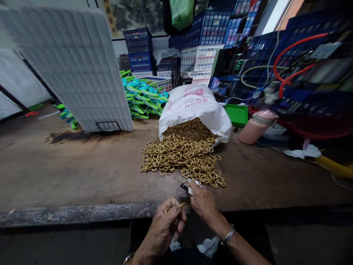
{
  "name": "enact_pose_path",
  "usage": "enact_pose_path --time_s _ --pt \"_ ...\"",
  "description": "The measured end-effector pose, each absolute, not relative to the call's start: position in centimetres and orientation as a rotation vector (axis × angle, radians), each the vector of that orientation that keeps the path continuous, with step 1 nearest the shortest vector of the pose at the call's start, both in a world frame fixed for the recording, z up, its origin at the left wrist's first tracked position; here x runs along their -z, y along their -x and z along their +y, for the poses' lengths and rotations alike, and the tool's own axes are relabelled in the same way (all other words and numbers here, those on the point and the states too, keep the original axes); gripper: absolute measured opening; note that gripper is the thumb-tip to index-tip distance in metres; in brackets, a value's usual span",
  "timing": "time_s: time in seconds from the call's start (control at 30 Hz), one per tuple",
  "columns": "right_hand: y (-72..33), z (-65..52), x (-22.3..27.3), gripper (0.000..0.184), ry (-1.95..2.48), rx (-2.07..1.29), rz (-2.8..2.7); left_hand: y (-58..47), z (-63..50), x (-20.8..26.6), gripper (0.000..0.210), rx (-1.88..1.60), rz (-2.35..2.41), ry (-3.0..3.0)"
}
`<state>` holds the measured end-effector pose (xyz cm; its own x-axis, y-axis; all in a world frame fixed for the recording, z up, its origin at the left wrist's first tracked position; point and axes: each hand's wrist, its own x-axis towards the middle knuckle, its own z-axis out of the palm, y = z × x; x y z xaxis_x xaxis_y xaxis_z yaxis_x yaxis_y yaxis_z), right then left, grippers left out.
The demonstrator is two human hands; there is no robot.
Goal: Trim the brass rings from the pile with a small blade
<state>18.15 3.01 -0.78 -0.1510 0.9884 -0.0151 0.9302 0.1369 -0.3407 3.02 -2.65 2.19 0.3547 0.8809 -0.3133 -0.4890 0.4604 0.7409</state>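
My left hand (167, 223) is closed, pinching a gold-coloured ring (182, 205) in front of the table's near edge. Another bit of gold shows by its thumb, partly hidden by the fingers. My right hand (203, 203) is closed around a small flat tool (188, 189) with a white part and a dark tip, which points toward the rings. Just beyond my hands lies a heap of gold rings (176, 158), spilling out of a white woven sack (190, 105) with red print, tipped on its side with its mouth toward me.
A white ribbed panel (79, 70) stands at the left, with green and turquoise plastic parts (143, 95) behind it. Right of the sack are a green tray (236, 115) and a pink bottle (255, 129). Stacked crates (202, 60) fill the back. The wooden table (82, 176) ends before my body.
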Motion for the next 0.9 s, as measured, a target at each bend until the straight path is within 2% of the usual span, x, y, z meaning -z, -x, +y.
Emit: enact_pose_path --time_s 0.23,0.43,0.53,0.6,0.73,0.9 --pt "-16.5 4.4 0.6 0.021 1.902 -0.235 -2.224 -2.7 -2.1 -1.5 0.021 -0.976 0.762 -0.426" --pt "-15.8 4.6 2.0 0.029 1.974 -0.079 -2.247 -2.2 -1.7 -1.2 0.026 -0.964 0.725 -0.188" --pt "-16.1 4.7 2.3 0.029 1.951 -0.11 -2.219 -2.0 -1.3 -0.5 0.024 -0.995 0.694 -0.13" --pt "-16.4 4.9 2.0 0.027 1.922 -0.247 -2.174 -1.9 -1.0 -0.4 0.023 -1.023 0.709 -0.132" --pt "-16.6 4.9 0.7 0.013 1.713 -0.728 -1.898 -2.1 -0.3 -0.7 0.024 -1.058 0.798 -0.151" --pt "-16.2 3.8 -0.5 0.025 1.402 -1.417 -1.435 -2.5 0.1 -0.9 0.031 -1.115 0.934 -0.386"
